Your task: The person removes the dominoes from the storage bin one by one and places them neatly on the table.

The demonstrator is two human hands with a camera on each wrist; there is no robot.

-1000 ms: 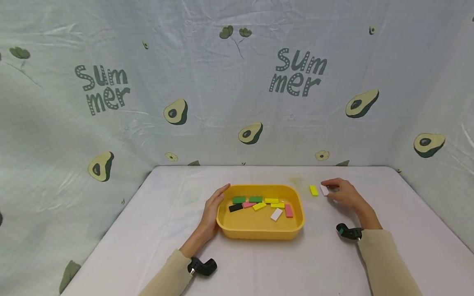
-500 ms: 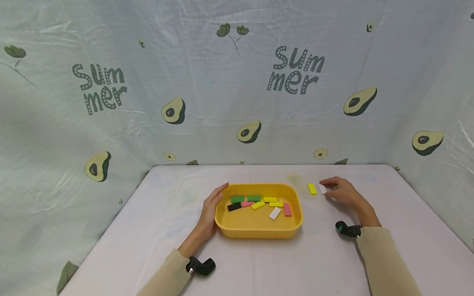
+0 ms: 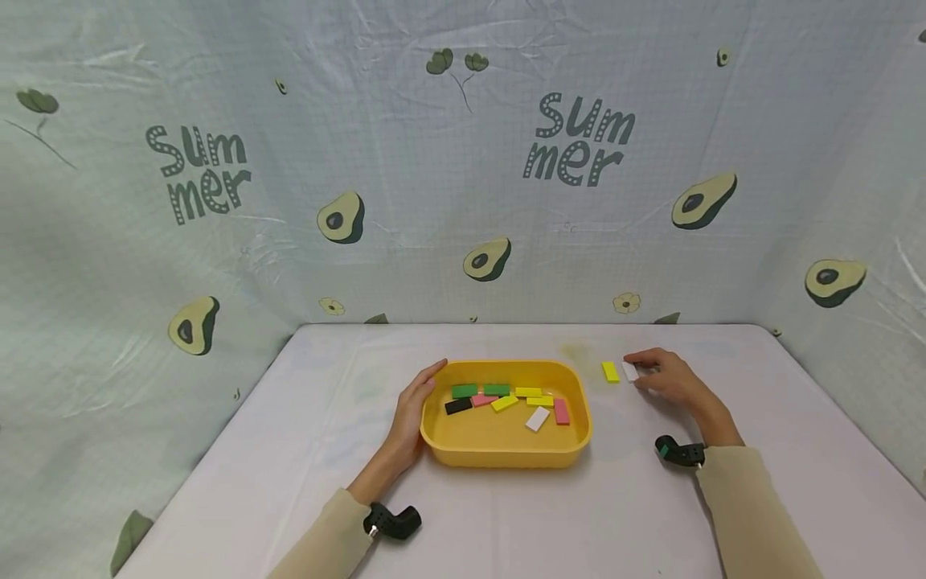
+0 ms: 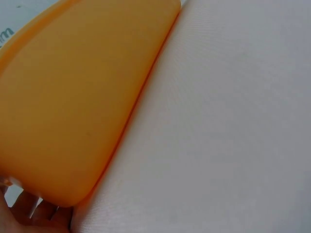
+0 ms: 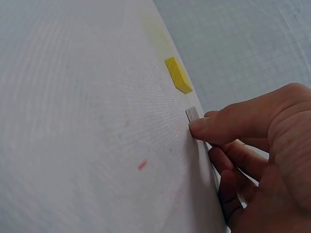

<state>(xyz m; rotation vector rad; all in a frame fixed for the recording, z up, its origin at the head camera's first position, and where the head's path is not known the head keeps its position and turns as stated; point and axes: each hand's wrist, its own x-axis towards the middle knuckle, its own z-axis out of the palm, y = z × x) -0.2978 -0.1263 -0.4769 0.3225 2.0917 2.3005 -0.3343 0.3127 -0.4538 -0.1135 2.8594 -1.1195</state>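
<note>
My right hand (image 3: 669, 378) pinches a small flat white block (image 3: 630, 371) between thumb and fingertips, low at the table surface. In the right wrist view, the thumb covers part of the white block (image 5: 192, 114). Just left of it lies a yellow block (image 3: 611, 371) of similar size. My left hand (image 3: 410, 418) rests along the left side of a yellow-orange plastic bin (image 3: 506, 457), its fingers extended against the wall and reaching the far left corner. In the left wrist view, the fingers (image 4: 43, 211) touch the end of the bin, low near the tabletop.
Inside the bin lie loose blocks: green (image 3: 465, 391), black (image 3: 459, 406), pink (image 3: 562, 412), several yellow (image 3: 505, 404) and one white (image 3: 538, 419). White cloth covers the table (image 3: 564, 523). A printed fabric sheet (image 3: 405, 161) hangs behind its far edge.
The whole head view shifts slightly. Both hands, the bin and the blocks keep their places, with the right hand's fingers on the white block throughout.
</note>
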